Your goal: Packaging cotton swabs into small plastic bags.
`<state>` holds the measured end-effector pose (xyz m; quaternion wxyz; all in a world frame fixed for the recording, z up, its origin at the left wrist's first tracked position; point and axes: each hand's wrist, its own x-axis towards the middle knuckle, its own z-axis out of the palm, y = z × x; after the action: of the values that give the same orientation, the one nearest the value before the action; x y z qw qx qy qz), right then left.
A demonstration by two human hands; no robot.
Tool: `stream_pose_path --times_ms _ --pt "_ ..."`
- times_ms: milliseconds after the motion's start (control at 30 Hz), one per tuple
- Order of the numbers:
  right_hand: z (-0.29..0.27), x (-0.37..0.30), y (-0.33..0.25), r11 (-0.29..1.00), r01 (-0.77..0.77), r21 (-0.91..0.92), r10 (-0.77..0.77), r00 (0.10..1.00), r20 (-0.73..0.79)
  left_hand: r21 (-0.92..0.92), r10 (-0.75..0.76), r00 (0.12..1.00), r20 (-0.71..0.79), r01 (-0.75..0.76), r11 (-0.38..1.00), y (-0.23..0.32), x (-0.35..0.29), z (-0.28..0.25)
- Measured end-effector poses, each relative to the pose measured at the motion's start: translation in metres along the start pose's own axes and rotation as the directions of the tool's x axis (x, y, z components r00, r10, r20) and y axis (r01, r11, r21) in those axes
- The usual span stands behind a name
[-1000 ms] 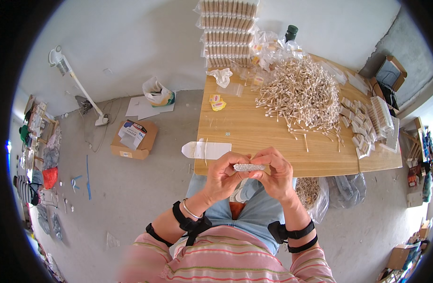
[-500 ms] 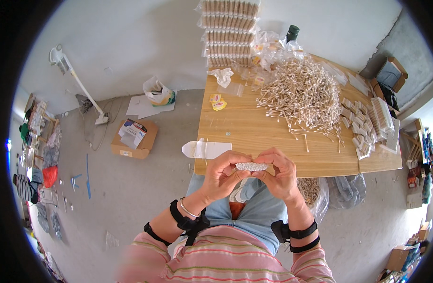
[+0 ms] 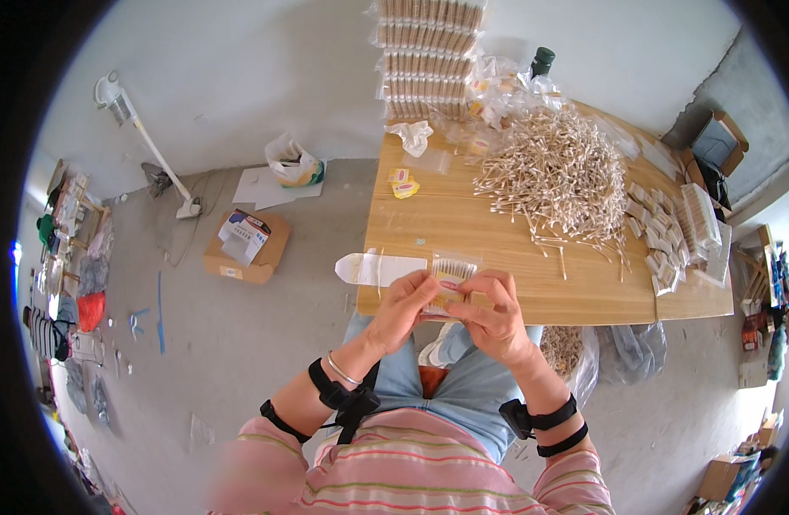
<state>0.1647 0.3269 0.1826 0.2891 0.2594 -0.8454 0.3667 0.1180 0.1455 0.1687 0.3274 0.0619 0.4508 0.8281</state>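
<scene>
Over the table's near edge, I hold a small clear packet of cotton swabs [image 3: 456, 268] between both hands. Its flat face with a yellow and white label is turned up, and white tips line its far end. My left hand [image 3: 403, 302] pinches the packet's left side. From the right, my right hand [image 3: 491, 316] grips it, with thumb and fingers over the label. A white card strip [image 3: 373, 269] lies just left of my hands, a thin stick across it. Beyond my right hand spreads a large heap of loose cotton swabs [image 3: 558, 172].
Stacked swab packets [image 3: 429, 60] rise at the table's back left, near yellow label cards [image 3: 403, 183] and crumpled tissue [image 3: 412, 136]. Small white bundles [image 3: 656, 223] lie at the right. On the floor are a cardboard box [image 3: 261, 257], a stick vacuum [image 3: 145, 146] and plastic bags [image 3: 631, 348].
The swab packet has tipped from end-on to flat, so its labelled face now shows. My right-hand fingers have shifted onto that face. The whole view has moved slightly.
</scene>
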Motion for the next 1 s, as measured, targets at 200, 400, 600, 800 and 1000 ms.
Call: stream_pose_path --times_ms 200,400,600,800,1000 --pt "0.006 -0.02 0.025 0.928 -0.346 0.14 0.363 0.924 -0.123 0.422 0.136 0.988 -0.076 -0.092 0.902 -0.013 0.017 -0.027" --pt "0.034 -0.02 0.057 0.594 -0.637 0.492 0.651 0.739 0.171 0.604 0.28 0.957 -0.079 -0.178 0.777 -0.045 0.03 -0.041" --pt "0.054 -0.031 0.065 0.75 -0.597 0.284 0.566 0.802 0.192 0.691 0.297 0.953 -0.061 -0.174 0.702 -0.057 0.035 -0.052" --pt "0.06 -0.053 0.072 0.711 -0.629 0.314 0.62 0.771 0.141 0.652 0.204 0.972 -0.115 -0.081 0.754 -0.067 0.038 -0.052" --pt "0.056 -0.042 0.067 0.707 -0.657 0.262 0.637 0.752 0.166 0.726 0.291 0.956 -0.041 -0.172 0.666 -0.066 0.042 -0.049"
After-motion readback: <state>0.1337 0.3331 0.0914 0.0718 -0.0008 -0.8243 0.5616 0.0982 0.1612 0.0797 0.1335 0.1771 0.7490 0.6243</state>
